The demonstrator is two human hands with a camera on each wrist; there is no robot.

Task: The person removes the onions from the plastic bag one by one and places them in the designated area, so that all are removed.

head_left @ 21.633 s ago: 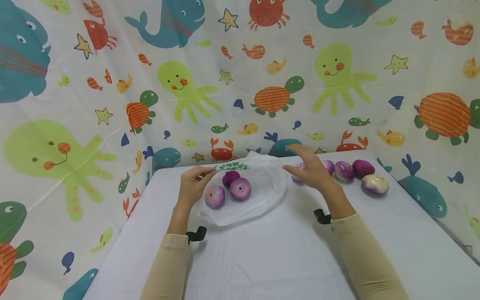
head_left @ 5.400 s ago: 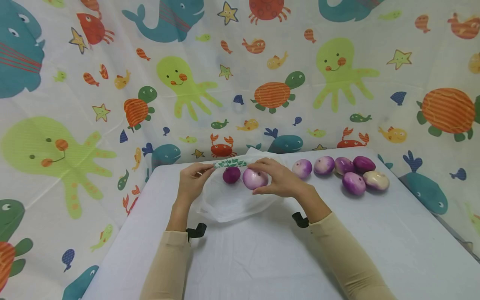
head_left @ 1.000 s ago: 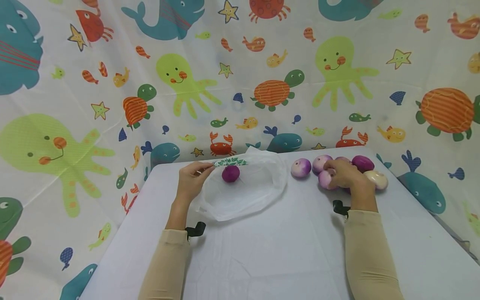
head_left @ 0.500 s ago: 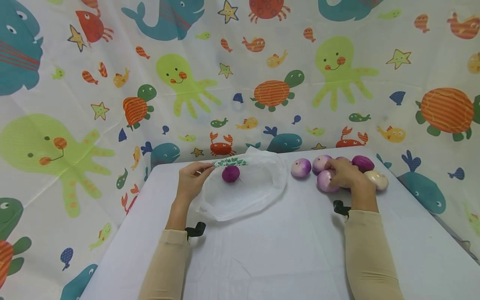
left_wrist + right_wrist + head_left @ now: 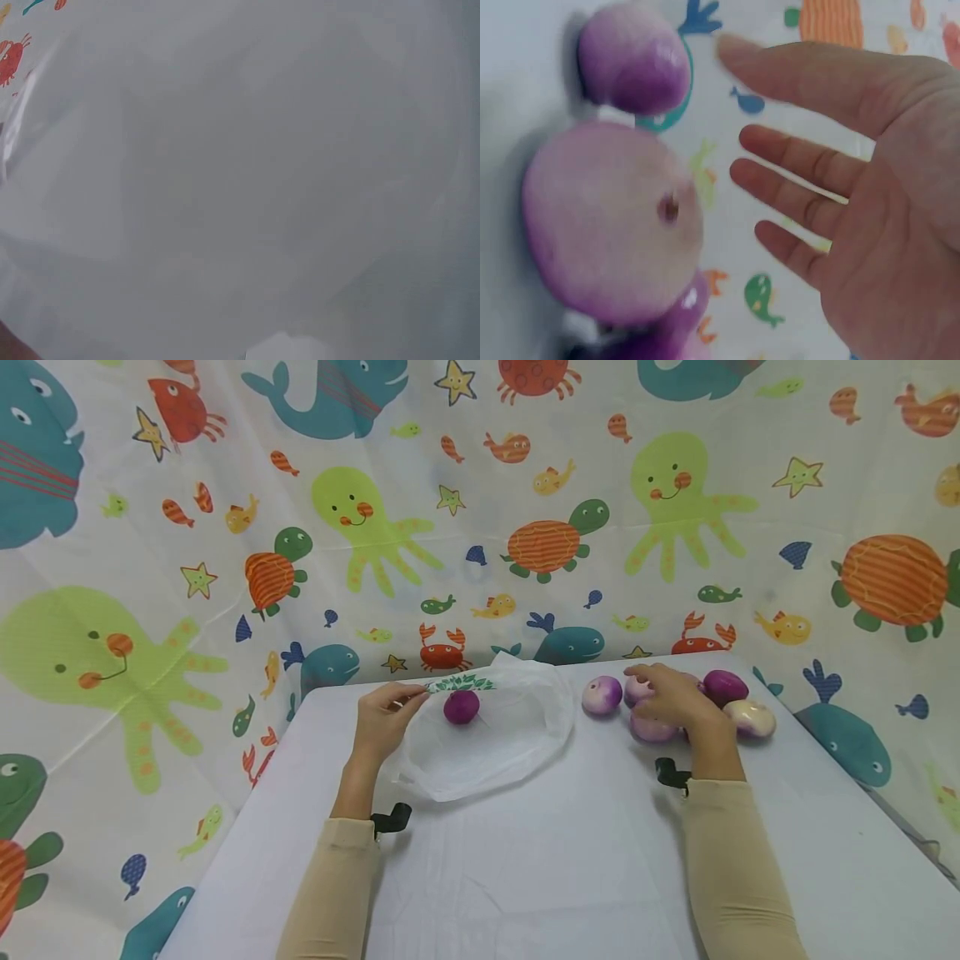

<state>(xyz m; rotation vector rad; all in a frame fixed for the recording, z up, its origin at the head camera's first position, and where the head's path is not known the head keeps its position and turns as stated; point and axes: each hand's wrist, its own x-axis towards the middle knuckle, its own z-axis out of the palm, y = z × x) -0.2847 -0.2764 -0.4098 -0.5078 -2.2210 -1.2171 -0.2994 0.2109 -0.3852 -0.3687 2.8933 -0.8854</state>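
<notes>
At the left edge of a white plastic bag, my left hand pinches the rim near a green leaf print. One dark purple onion lies inside the bag. Translucent bag plastic fills most of the left wrist view. My right hand hovers over the onions at the right with its fingers extended and nothing gripped. Just beneath it sits a pale purple onion, which appears large in the right wrist view, apart from the fingers. The hand partly hides other onions in the group.
Left of the group stands a purple-and-white onion. A dark purple onion and a cream one lie at its right. A white cloth covers the table, and a sea-animal curtain hangs behind.
The bag held three onions at first and now shows one. My right hand carried a pale onion from the bag to the right-hand group, then released it and rose slightly. The left hand stayed.
</notes>
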